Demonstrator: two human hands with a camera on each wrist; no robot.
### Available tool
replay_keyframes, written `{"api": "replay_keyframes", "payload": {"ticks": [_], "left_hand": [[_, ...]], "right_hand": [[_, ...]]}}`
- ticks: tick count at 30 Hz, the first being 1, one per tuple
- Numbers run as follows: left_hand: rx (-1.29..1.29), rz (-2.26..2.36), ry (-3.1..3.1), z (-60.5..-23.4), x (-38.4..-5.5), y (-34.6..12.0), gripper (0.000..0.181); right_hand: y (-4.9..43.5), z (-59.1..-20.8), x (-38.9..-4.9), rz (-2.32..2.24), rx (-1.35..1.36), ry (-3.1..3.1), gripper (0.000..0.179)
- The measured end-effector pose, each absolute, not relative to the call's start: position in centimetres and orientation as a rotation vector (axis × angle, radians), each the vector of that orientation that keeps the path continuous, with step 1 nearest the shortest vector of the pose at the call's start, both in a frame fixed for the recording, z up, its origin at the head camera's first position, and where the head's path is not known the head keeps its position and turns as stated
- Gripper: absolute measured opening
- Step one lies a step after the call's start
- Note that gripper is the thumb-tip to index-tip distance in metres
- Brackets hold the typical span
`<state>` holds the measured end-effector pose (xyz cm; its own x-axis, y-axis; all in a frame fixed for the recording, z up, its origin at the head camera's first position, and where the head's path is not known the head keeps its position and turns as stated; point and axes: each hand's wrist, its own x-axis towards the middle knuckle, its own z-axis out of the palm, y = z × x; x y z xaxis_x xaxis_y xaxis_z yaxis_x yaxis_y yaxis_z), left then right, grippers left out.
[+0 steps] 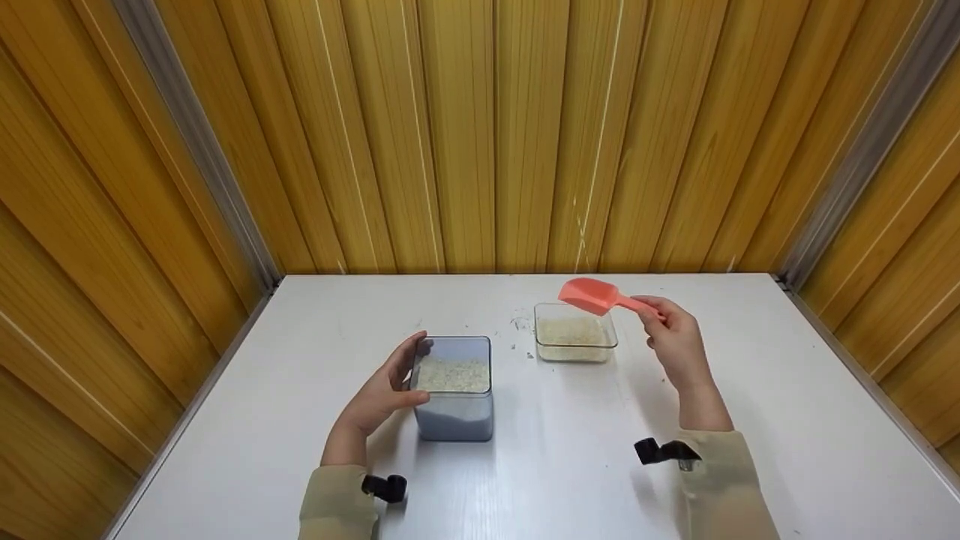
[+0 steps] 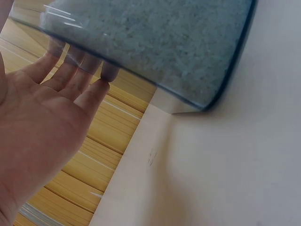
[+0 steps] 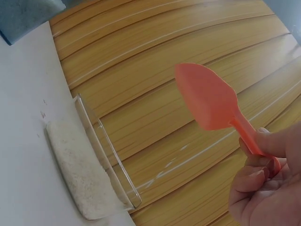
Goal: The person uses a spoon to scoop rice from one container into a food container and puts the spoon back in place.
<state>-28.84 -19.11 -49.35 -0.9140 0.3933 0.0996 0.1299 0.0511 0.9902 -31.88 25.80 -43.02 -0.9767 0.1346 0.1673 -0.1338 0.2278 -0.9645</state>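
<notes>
A red plastic scoop (image 1: 590, 295) is held by its handle in my right hand (image 1: 679, 341), pinched between thumb and fingers. Its bowl hangs over the far edge of a low clear dish (image 1: 576, 354) with pale, fine grains in it; no grains show in the bowl. On the left, my left hand (image 1: 384, 394) grips a taller clear container (image 1: 454, 420) standing upright, thumb at the near side and fingers along the left side. Whitish rice-like grains (image 2: 174, 42) fill part of that container. The right wrist view shows the scoop (image 3: 207, 99) from underneath, apart from the dish (image 3: 84, 174).
Both vessels stand on a white table (image 1: 555, 465). Small dark specks and stray bits (image 1: 521, 324) lie between them. A yellow wood-patterned wall (image 1: 525, 135) rises behind the table, with similar panels at both sides.
</notes>
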Motion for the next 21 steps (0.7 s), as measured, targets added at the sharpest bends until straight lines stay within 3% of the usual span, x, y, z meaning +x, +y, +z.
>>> {"api": "replay_keyframes", "payload": {"ticks": [21], "left_hand": [[0.531, 1.972, 2.125, -49.1, -28.5, -19.2, 0.111]], "right_hand": [[19.5, -41.3, -29.5, 2.023, 0.391, -2.228, 0.027]]}}
